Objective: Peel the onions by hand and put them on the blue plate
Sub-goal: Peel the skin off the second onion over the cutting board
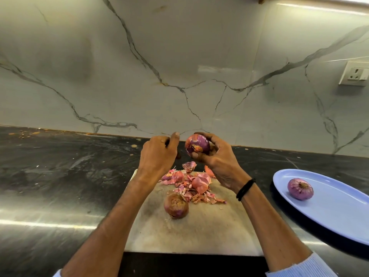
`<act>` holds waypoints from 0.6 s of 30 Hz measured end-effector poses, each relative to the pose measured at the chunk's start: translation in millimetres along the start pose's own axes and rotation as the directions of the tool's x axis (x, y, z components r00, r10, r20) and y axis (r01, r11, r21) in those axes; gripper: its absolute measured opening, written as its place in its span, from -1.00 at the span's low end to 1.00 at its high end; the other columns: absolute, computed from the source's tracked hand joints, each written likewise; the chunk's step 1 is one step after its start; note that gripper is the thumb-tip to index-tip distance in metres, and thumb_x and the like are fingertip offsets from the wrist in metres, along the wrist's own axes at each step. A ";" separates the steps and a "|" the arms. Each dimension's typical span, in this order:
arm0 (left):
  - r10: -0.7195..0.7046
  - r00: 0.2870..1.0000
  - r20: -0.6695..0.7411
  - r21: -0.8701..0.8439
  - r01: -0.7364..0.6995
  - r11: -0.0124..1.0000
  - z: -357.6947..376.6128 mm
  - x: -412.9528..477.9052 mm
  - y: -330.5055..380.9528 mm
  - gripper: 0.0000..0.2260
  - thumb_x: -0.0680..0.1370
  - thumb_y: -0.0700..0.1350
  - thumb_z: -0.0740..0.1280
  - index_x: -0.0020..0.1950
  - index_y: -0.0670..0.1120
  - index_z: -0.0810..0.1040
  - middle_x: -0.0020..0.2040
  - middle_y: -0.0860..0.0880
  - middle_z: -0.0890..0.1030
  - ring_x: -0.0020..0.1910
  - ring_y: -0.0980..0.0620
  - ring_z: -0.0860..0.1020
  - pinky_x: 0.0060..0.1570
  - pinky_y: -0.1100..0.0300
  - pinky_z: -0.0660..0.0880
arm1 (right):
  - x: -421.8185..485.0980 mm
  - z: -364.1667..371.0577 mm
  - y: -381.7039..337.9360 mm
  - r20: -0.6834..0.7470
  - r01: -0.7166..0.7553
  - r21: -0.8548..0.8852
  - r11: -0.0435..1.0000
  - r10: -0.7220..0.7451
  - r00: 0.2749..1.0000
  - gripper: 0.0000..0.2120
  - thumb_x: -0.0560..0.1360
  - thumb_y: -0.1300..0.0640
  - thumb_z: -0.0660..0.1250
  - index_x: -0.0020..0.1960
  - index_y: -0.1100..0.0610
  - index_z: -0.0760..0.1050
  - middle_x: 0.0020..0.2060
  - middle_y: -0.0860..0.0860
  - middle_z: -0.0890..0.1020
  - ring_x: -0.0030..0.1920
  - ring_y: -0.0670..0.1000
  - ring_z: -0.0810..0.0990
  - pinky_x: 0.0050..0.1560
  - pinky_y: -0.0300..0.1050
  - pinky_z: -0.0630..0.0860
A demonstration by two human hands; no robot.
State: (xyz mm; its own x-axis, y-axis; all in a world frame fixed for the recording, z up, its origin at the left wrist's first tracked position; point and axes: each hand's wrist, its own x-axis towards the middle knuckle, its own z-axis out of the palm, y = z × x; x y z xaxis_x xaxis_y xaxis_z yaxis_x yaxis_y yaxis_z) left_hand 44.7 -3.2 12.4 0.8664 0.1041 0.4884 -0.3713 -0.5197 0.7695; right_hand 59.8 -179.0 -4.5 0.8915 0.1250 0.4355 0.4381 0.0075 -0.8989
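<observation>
No readable text, label or number anywhere.

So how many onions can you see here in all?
3. One half-peeled onion is held in the right hand, one unpeeled onion lies on the cutting board, one peeled onion sits on the blue plate. The heap of peels could hide more.

A pale cutting board (199, 232) lies on the dark countertop (60, 176); a white socket (354, 73) sits on the veined wall (179, 56), upper right.
</observation>
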 end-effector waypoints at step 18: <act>0.096 0.994 0.050 -0.324 -0.075 0.943 -3.9 4.1 -4.6 -0.81 0.45 -0.12 0.52 0.05 -0.10 0.73 -0.10 0.01 0.74 -0.11 0.13 0.70 -0.01 0.18 0.64 | 0.8 -9.9 -4.3 0.088 0.027 0.038 0.999 -0.030 0.996 -0.41 0.34 0.45 0.51 0.32 0.15 0.52 0.28 0.12 0.55 0.26 0.13 0.59 0.20 0.03 0.59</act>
State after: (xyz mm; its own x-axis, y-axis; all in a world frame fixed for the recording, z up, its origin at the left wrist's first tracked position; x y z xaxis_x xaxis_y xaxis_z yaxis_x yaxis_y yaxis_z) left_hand 48.7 2.9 12.5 0.8424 0.0111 0.5387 -0.5230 -0.2234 0.8225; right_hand 59.8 -188.8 0.3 0.8643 0.2115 0.4563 0.4571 0.0483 -0.8881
